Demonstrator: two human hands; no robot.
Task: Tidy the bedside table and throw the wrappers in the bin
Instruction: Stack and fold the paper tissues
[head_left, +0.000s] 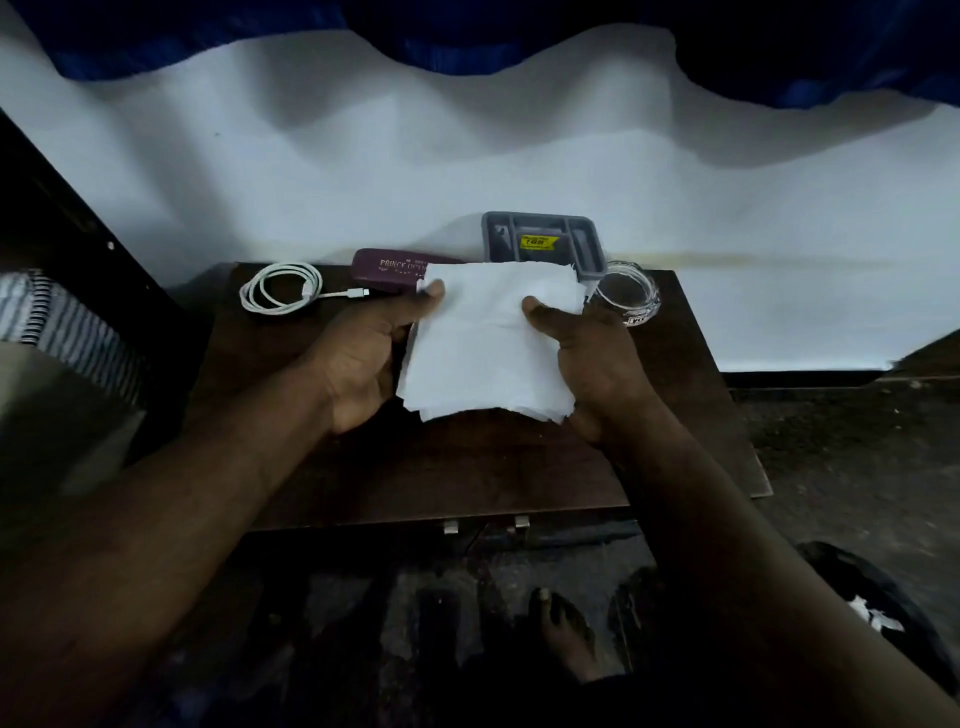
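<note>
A: What sits closest to the lens?

B: Two bare forearms reaching in from the bottom edge, and between them, low down, a bare foot (566, 631) on the dark floor. Further up, the left hand (363, 358) and the right hand (587, 364) hold a stack of white tissues (491, 343) between them, above the dark wooden bedside table (467, 467).

A: How are the hands set?

B: Each is clamped on an opposite side of the stack, thumb on top, fingers hidden underneath. The sheets are slightly fanned at the far and near edges.

A: What containers are there?

B: Two, both at the back of the table. A grey plastic tray (545, 244) with several compartments stands against the white sheet (467, 156) behind; its middle compartment shows a yellow label (539, 242), and I cannot tell whether the side slots hold anything. Just right of the tissues is a clear glass ashtray (626, 296), which looks empty.

A: Anything else on the table?

B: A maroon spectacle case (389, 270) printed "PRINCE", partly covered by the tissues, and left of it a coiled white charging cable (283, 293) with its plug pointing toward the case.

A: And off the table?

B: A striped cloth (67, 327) at the left edge.
</note>
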